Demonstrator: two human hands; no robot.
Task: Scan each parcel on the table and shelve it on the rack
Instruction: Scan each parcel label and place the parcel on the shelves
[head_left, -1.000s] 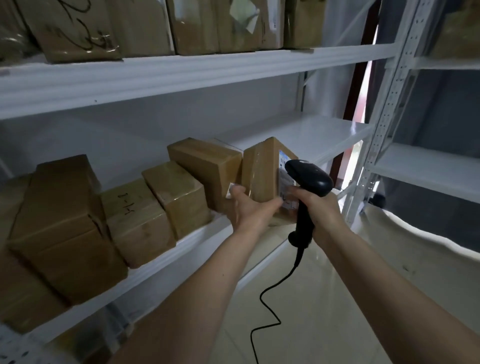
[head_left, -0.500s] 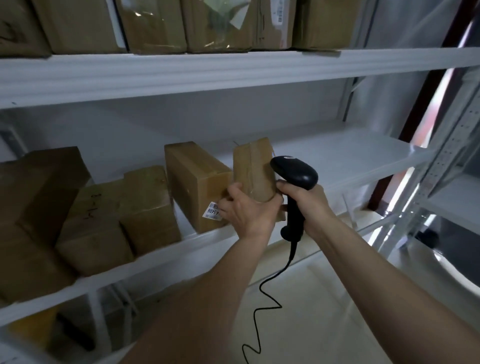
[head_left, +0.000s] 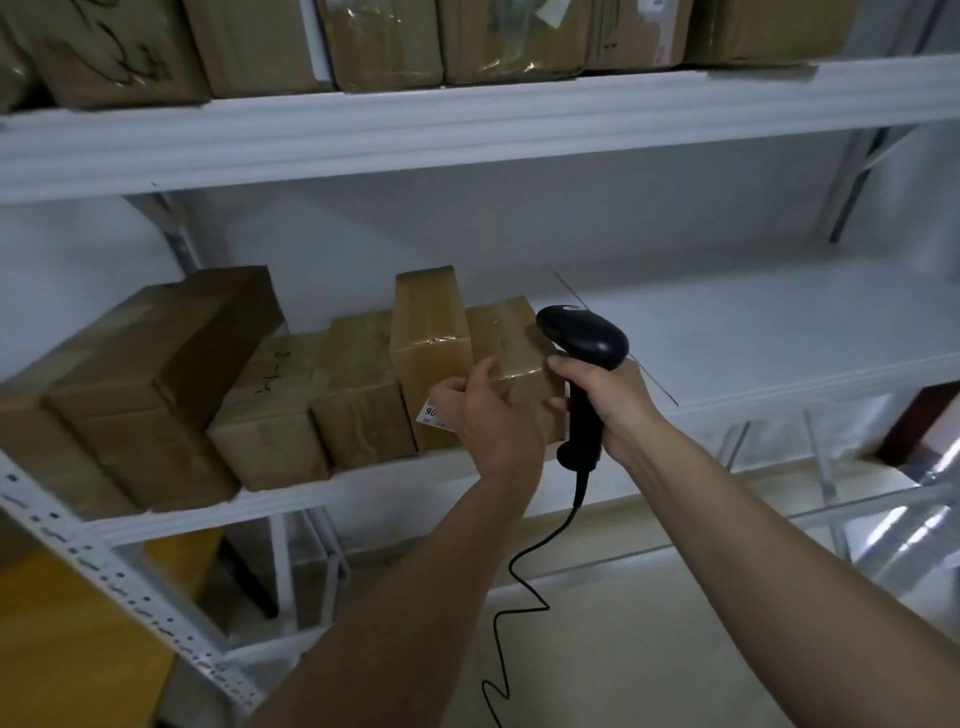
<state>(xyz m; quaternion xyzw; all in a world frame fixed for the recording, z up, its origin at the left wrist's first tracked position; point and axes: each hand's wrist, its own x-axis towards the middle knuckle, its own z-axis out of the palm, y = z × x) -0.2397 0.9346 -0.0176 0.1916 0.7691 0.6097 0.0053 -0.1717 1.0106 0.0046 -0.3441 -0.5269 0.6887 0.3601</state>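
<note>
A: We log the parcel (head_left: 511, 353) standing on the middle shelf (head_left: 727, 338) of the white rack (head_left: 467, 130), at the right end of a row of brown boxes and touching the taller box (head_left: 428, 332) on its left.

B: Agreed. Our left hand (head_left: 485, 415) lies against the parcel's near face, fingers relaxed and lightly spread, thumb up along the front edge. We cannot tell whether it presses or merely touches.

A: Our right hand (head_left: 605, 400) is wrapped round the grip of the black scanner (head_left: 584, 338). Its head sits just beside the parcel's right top corner; its cable (head_left: 519, 597) hangs in loose coils toward the floor.

B: A white label (head_left: 434, 413) shows on the taller box, partly hidden by the left hand. The digits are too cut off to read.

A: Further left, a box with handwritten marks (head_left: 270, 410) and a large box (head_left: 156, 384) stand on the same shelf. The upper shelf carries another row of taped boxes (head_left: 389, 41).
</note>
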